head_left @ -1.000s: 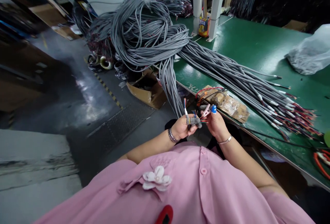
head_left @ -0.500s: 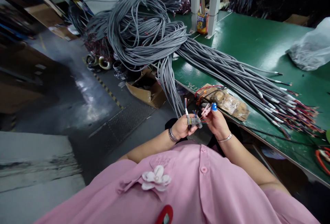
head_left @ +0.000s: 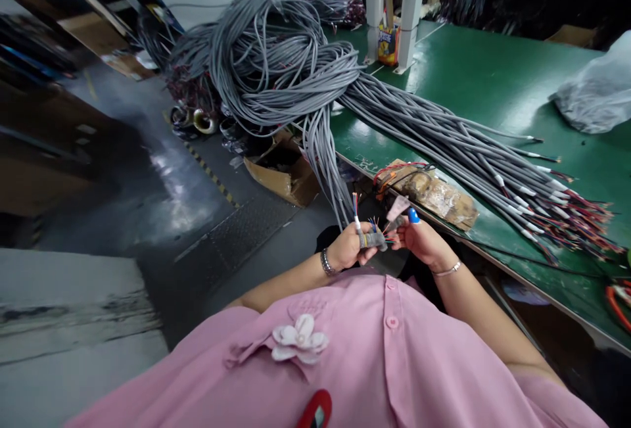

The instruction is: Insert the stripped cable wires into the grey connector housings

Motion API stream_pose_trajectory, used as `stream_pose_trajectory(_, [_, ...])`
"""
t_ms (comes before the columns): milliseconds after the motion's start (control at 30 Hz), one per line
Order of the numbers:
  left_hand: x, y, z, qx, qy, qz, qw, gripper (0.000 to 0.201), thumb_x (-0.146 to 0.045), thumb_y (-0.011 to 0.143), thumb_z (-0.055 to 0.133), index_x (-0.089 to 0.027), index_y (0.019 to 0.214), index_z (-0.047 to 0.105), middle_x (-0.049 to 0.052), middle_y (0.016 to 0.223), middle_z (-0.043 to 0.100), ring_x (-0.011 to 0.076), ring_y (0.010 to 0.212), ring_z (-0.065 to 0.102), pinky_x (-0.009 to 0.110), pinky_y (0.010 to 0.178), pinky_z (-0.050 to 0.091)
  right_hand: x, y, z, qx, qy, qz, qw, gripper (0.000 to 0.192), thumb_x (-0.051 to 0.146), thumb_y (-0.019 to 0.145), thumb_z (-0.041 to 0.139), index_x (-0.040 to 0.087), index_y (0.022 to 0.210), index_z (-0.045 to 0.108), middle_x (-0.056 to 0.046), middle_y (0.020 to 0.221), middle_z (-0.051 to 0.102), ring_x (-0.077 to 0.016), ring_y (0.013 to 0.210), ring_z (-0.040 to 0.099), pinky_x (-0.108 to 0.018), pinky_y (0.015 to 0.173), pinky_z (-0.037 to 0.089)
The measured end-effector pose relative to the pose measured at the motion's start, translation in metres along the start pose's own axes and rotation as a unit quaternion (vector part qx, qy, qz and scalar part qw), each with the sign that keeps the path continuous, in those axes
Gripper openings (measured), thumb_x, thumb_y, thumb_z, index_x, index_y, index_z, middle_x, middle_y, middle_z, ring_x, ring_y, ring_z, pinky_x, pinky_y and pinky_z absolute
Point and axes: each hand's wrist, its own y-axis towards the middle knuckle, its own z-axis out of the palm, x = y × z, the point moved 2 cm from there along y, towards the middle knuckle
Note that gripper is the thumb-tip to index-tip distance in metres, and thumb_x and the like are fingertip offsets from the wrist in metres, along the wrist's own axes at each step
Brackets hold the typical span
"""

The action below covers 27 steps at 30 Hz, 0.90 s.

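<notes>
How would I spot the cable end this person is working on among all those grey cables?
Start at the long green workbench, then drop to its near edge where the two hands meet. The grey cable end stands upright in the left hand, off the bench, its coloured wires fanned above taped fingertips.

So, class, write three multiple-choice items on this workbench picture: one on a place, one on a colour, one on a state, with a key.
1. Where does the big tangled heap of grey cables lie?
A. at the bench's far left end, spilling over the edge
B. inside the cardboard box
C. on the person's lap

2. What colour is the bench top?
A. white
B. green
C. red

3. How is the left hand?
A. flat on the bench
B. hanging empty
C. closed on a cable end

Key: 1 A, loops hang past the bench edge; 2 B, the bare surface is green; 3 C, coloured wires stick up from its grip.
</notes>
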Motion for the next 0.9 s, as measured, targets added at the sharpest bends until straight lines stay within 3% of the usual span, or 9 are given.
stream_pose_trajectory(133, [0.004,-0.007,0.001,-0.011,0.060,-0.003,0.998,0.039,-0.050,0.070,0.071,-0.011,0.074,0.062,-0.003,0.044,0.052,0.0057,0.031,0.041,0.017,0.032,0.029,0.005,-0.013,-0.002,0.045,-0.098,0.023,0.994,0.047,0.060,0.075,0.065,0.015,0.083,0.069,-0.006,0.074,0.067,-0.0136,0.063,0.062,-0.026,0.061,0.052])
stream_pose_trajectory(233, [0.005,-0.009,0.003,-0.014,0.091,0.004,0.996,0.039,-0.049,0.072,0.070,-0.012,0.074,0.062,-0.003,0.046,0.053,0.0056,0.033,0.043,0.017,0.034,0.032,0.011,-0.016,0.003,0.050,-0.142,0.013,0.989,0.031,0.046,0.075,0.072,0.016,0.082,0.068,-0.003,0.073,0.066,-0.0108,0.061,0.059,-0.023,0.060,0.049])
stream_pose_trajectory(367, [0.005,-0.011,0.004,-0.010,0.121,0.000,0.993,0.040,-0.050,0.073,0.069,-0.010,0.075,0.063,-0.002,0.047,0.054,0.0054,0.034,0.044,0.016,0.035,0.033,0.018,-0.012,0.010,0.046,-0.170,-0.015,0.984,0.026,0.039,0.072,0.075,0.015,0.069,0.065,0.001,0.061,0.060,-0.0078,0.054,0.050,-0.022,0.057,0.043])
stream_pose_trajectory(733, [0.015,-0.013,0.005,0.042,0.166,-0.064,0.983,0.039,-0.046,0.071,0.072,-0.011,0.064,0.057,0.000,0.048,0.056,0.0062,0.033,0.046,0.018,0.035,0.038,0.016,0.000,0.028,0.052,-0.303,-0.058,0.950,0.030,0.041,0.070,0.075,0.014,0.067,0.061,0.003,0.059,0.058,-0.0080,0.052,0.046,-0.022,0.050,0.039])
stream_pose_trajectory(900, [0.017,-0.012,0.001,-0.003,0.105,-0.036,0.994,0.039,-0.049,0.073,0.069,-0.012,0.075,0.059,-0.002,0.048,0.056,0.0065,0.032,0.046,0.017,0.034,0.033,0.018,-0.007,0.020,-0.002,-0.224,-0.050,0.973,0.041,0.055,0.075,0.067,0.015,0.074,0.063,-0.001,0.067,0.063,-0.0092,0.057,0.053,-0.023,0.056,0.046])
